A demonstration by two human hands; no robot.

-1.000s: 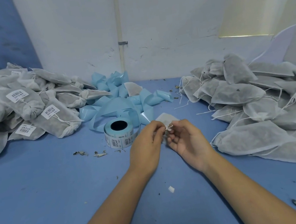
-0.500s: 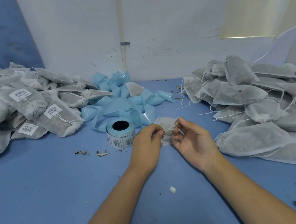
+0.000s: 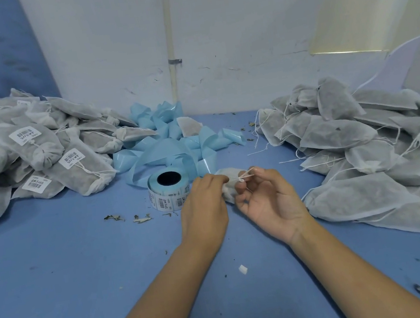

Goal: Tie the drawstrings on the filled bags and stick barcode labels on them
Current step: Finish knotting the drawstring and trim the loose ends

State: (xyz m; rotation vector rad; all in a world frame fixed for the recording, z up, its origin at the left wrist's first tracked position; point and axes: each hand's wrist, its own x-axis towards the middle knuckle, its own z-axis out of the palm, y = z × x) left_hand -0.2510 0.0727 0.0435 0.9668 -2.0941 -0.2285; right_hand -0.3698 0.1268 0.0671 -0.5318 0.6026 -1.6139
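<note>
Small filled bag (image 3: 227, 180) is held low over the worktop (image 3: 55, 263), just beside the label roll (image 3: 169, 192). Left hand (image 3: 202, 203) grip is clamped on the bag's neck; right hand (image 3: 266, 199) grip is pinched on the drawstring (image 3: 245, 176) loop. Risk: the thin string may be lost from the pinch if tension drops, so the knot is left loose.

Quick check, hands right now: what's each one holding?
Left hand: grips the small bag.
Right hand: pinches that bag's drawstring.

Bag (image 3: 229, 180) mostly hidden; label print (image 3: 25, 135) unreadable.
</note>
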